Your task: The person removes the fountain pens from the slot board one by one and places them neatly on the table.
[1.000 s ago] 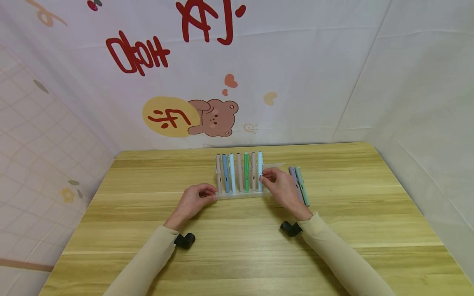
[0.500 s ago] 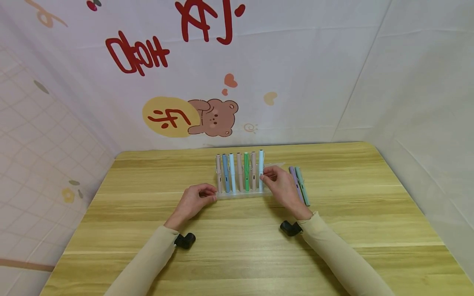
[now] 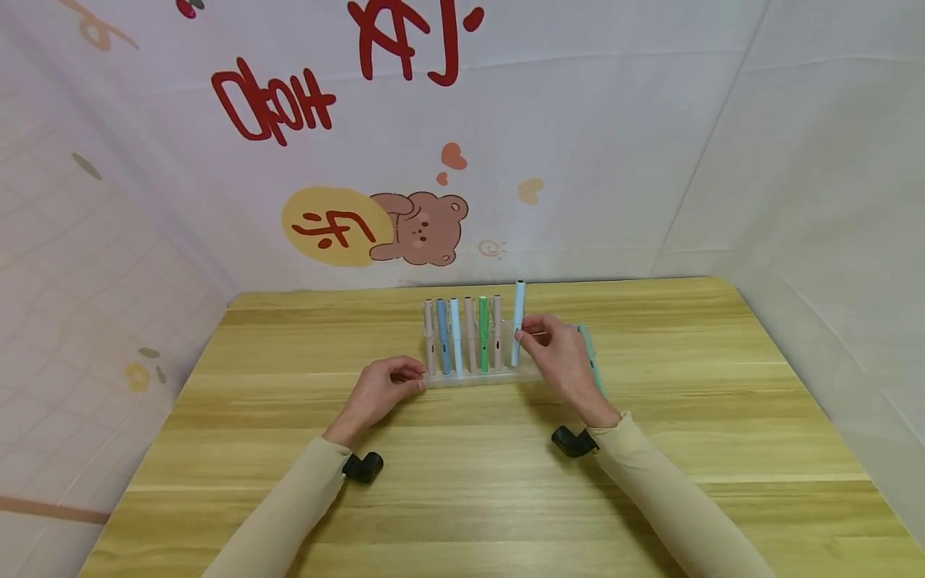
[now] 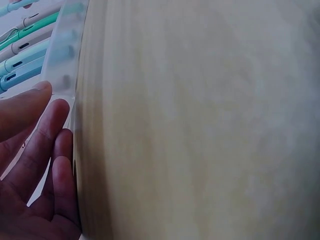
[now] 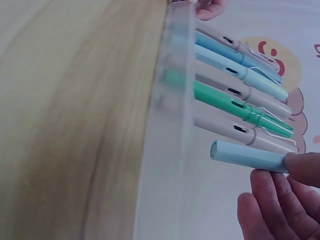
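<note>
A frosted clear pen stand point(image 3: 473, 380) stands on the table, with several pens upright in a row. At its left end my left hand point(image 3: 377, 399) pinches the corner between thumb and fingers. My right hand point(image 3: 567, 365) pinches a light blue pen point(image 3: 519, 301) by its middle, between thumb and fingertips. This pen stands higher than the others, and its bare lower end point(image 5: 225, 151) shows free of the stand in the right wrist view. Left of it stand a pinkish-beige pen point(image 3: 497, 337) and a green pen point(image 3: 483, 341); more beige and blue pens continue the row.
A teal pen point(image 3: 592, 365) lies on the wooden table point(image 3: 462, 490) beyond the right hand; the lilac pen beside it is mostly hidden by that hand. Behind the table hangs a white backdrop point(image 3: 592, 120) printed with a bear.
My right hand has raised the light blue pen out of the stand's right part and shifted slightly right, covering more of the lilac pen. My left hand stays at the stand's left end.
</note>
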{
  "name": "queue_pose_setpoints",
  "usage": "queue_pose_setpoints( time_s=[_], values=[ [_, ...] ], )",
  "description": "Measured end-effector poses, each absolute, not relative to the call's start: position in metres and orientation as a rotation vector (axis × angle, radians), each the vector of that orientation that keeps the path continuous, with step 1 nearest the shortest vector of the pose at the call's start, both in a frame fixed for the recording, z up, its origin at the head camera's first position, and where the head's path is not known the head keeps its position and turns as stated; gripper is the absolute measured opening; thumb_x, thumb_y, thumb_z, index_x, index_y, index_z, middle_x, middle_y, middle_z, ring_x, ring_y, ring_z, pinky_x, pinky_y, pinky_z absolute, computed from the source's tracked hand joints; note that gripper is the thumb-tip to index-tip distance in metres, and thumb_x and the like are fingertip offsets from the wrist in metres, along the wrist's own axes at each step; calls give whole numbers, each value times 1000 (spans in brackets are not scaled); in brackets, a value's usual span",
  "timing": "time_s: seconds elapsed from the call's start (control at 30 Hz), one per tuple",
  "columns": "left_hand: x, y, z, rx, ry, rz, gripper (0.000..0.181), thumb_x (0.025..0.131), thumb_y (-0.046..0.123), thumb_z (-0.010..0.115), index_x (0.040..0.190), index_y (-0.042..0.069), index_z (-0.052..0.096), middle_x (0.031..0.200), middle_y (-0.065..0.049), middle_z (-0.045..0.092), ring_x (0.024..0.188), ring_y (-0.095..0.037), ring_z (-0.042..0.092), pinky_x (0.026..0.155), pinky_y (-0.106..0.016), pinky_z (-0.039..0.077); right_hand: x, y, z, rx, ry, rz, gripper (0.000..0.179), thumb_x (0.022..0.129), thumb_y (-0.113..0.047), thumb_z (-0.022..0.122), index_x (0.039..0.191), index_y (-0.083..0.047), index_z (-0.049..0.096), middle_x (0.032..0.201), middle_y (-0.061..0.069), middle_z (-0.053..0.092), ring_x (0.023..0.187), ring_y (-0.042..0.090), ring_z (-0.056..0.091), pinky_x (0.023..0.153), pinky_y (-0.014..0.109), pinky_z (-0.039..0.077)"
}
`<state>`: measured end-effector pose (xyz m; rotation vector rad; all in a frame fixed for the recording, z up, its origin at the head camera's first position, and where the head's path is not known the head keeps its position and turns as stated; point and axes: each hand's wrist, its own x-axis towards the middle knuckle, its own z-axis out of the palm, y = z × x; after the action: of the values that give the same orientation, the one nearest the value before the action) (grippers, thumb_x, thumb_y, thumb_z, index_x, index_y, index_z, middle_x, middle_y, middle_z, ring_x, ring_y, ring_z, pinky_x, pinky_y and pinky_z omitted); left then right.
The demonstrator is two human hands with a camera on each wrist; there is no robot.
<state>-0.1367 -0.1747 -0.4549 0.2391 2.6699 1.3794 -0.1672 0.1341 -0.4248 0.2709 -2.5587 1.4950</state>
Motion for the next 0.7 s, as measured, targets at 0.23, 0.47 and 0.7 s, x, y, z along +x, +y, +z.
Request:
queue_pose_setpoints(
  time_s=[0.23,0.47,0.7],
  values=[
    [-138,-176,-454,226,2665,1377,14,94,13,78,108,10,76,97,0,75,91,-15,68,85,-36,52,-165,140,-416,261,-2524,1536,21,98,-13,74,114,0,71,106,14,75,92,30,74,81,41,60],
    [-139,-175,-451,213,2659,1380,14,93,12,78,107,10,77,97,1,75,91,-15,68,87,-37,53,-161,149,-405,243,-2528,1531,25,99,-18,73,117,-2,70,109,13,75,96,29,73,78,28,57],
    [-137,-174,-451,216,2646,1406,14,93,10,79,106,9,77,95,0,75,90,-15,68,86,-36,52,-154,163,-405,227,-2523,1517,26,98,-21,74,117,-4,71,108,11,75,94,26,72,74,20,53]
  ],
)
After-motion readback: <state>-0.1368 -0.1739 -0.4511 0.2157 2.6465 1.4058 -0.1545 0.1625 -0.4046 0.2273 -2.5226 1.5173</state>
